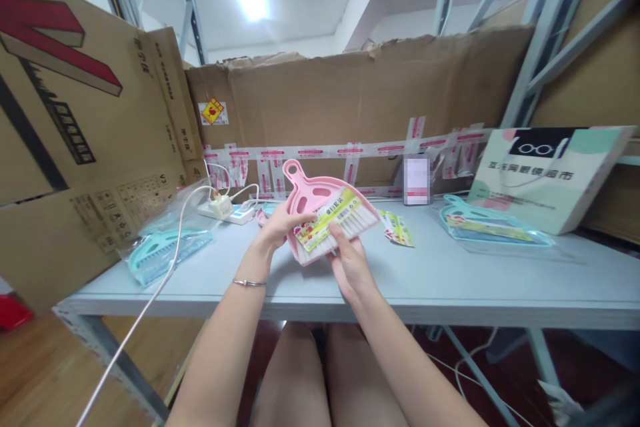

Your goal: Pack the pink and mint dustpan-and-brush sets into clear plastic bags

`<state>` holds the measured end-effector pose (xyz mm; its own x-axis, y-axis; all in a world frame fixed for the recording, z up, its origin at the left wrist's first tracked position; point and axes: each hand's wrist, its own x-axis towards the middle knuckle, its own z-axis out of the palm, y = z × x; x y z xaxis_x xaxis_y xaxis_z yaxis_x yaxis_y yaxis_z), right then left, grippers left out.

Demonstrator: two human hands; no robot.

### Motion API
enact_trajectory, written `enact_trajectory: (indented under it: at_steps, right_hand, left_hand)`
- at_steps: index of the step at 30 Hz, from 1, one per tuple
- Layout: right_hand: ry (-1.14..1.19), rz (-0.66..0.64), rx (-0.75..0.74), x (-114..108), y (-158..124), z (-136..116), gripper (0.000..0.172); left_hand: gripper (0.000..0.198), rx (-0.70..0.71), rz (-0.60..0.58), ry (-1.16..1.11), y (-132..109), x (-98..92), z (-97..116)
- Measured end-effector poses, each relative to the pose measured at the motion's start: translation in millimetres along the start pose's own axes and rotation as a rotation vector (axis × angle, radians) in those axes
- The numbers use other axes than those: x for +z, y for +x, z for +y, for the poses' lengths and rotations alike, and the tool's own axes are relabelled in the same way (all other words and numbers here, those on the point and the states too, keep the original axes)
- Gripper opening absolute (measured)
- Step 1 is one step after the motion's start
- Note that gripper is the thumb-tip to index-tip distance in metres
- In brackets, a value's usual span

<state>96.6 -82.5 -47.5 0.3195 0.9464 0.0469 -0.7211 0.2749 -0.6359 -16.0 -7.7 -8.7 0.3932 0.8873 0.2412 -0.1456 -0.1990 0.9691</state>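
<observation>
Above the middle of the table I hold a pink dustpan and brush set point(300, 188), tilted, with its loop handle at the upper left. White bristles show along its lower right side. Across its front lies a yellow-green label card point(327, 217) printed with pictures and writing. My left hand point(280, 221) grips the set's left side, thumb over the card. My right hand point(350, 257) pinches the lower edge, with its thumb on the card and the other fingers partly hidden behind. Part of another pink piece and something light blue show behind my left hand.
Bagged light-blue dustpan sets lie at left point(165, 250) and right point(493, 223). Label cards point(397, 228) rest beside a propped phone point(417, 179). A power strip point(240, 213) trails a white cable over the table's front edge. Cardboard walls point(320, 103) and a printed box point(540, 177) border the table point(430, 280).
</observation>
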Motion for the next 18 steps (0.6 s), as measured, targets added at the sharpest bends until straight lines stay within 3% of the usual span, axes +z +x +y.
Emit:
enact_trajectory:
  at_steps: [4,7,9,11,13,14,16,18]
  right_hand:
    - [0.127,0.103,0.000,9.2,0.7,9.7,0.050]
    - [0.152,0.173,0.008,1.5,0.8,14.7,0.048]
    - [0.167,0.200,0.026,-3.6,1.4,15.4,0.047]
    - [0.167,0.222,0.050,-5.6,1.6,15.0,0.045]
    - [0.158,0.235,0.072,-4.8,1.0,14.6,0.043]
    - [0.156,0.234,0.073,-4.0,0.5,14.5,0.043]
    - [0.155,0.218,0.057,-2.5,-0.8,14.8,0.045]
    - [0.151,0.201,0.042,-2.2,-1.6,15.2,0.049]
  left_hand:
    - [0.052,0.007,-0.041,0.152,-2.8,1.7,-2.9]
    - [0.053,0.056,0.135,0.409,-0.5,-20.3,11.2]
    - [0.047,0.135,0.379,0.623,3.5,-54.0,31.1]
    - [0.034,0.243,0.678,0.808,7.5,-99.9,54.3]
    - [0.020,0.208,0.961,1.017,9.1,-149.0,74.0]
    - [0.013,0.143,1.034,1.117,8.5,-171.7,81.1]
    - [0.022,-0.011,1.036,1.227,4.5,-208.5,89.1]
    - [0.037,0.025,0.901,1.246,-1.7,-231.1,91.0]
